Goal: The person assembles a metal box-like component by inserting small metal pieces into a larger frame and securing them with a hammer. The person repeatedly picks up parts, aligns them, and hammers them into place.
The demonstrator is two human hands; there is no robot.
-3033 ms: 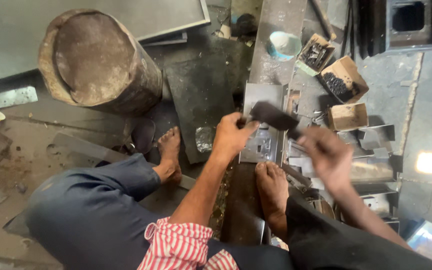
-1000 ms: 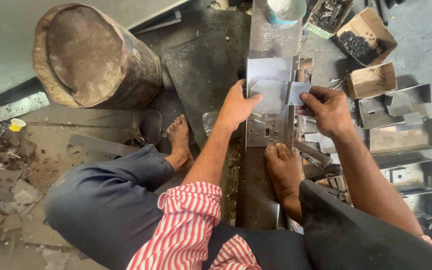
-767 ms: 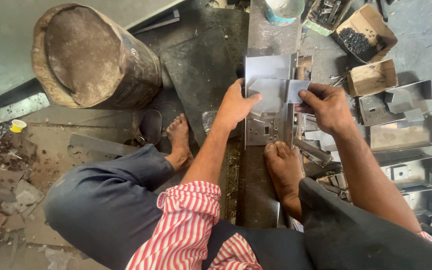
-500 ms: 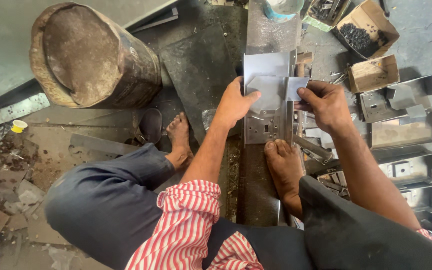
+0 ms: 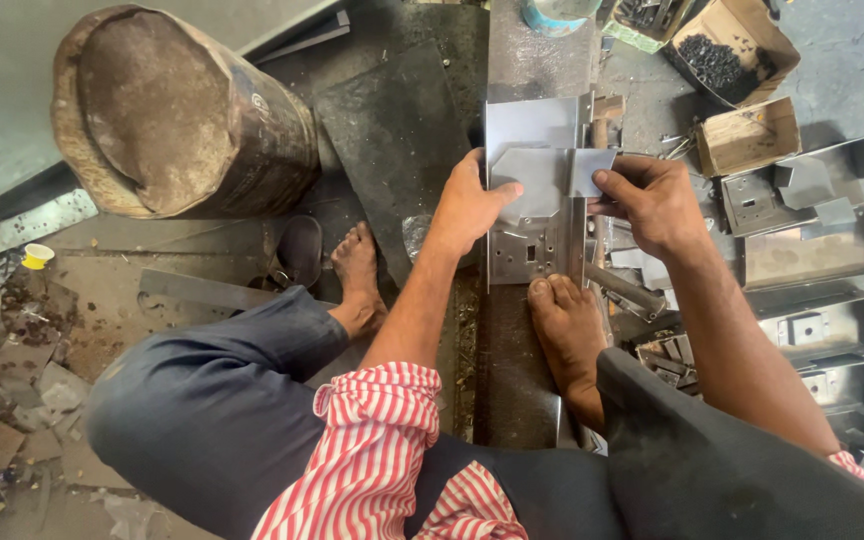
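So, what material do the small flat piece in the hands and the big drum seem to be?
The flat piece looks like thin sheet metal: dull grey, smooth, with sharp cut corners. The drum seems to be steel too, but brown and rough, probably rusted.

I see three open cardboard boxes on the floor at upper right. The brown box (image 5: 747, 135) stands nearest, plain inside. Beyond it, the larger brown box (image 5: 737, 40) holds small dark pieces. At the top edge, the green-edged box (image 5: 642, 18) is partly cut off.
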